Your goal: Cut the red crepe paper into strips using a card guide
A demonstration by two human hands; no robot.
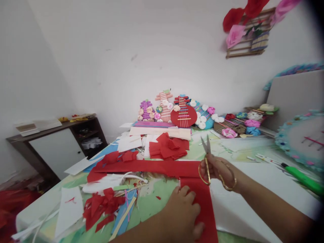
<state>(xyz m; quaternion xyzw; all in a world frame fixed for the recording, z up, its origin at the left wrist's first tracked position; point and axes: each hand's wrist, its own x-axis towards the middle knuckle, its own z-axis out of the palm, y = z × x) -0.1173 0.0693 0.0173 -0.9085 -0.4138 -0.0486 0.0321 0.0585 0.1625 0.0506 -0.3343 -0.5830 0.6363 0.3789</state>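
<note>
My right hand [220, 170] grips a pair of gold-handled scissors [207, 148] above the table, blades pointing up and slightly apart. Flat on a red crepe paper sheet [207, 209] rests my left hand [181, 211], fingers loosely spread and nothing held in them. A long red paper strip [152, 167] runs leftward from the upper end of that sheet. Crumpled red pieces [168, 146] lie behind the strip, and red scraps [102, 204] lie left of my left hand.
Colourful paper instrument models [183, 116] stand along the wall. White board [243, 199] lies under my right arm, with a green pen-like tool [302, 180] beyond it. A dark cabinet [88, 138] is at the left; a flower rack [249, 33] hangs above.
</note>
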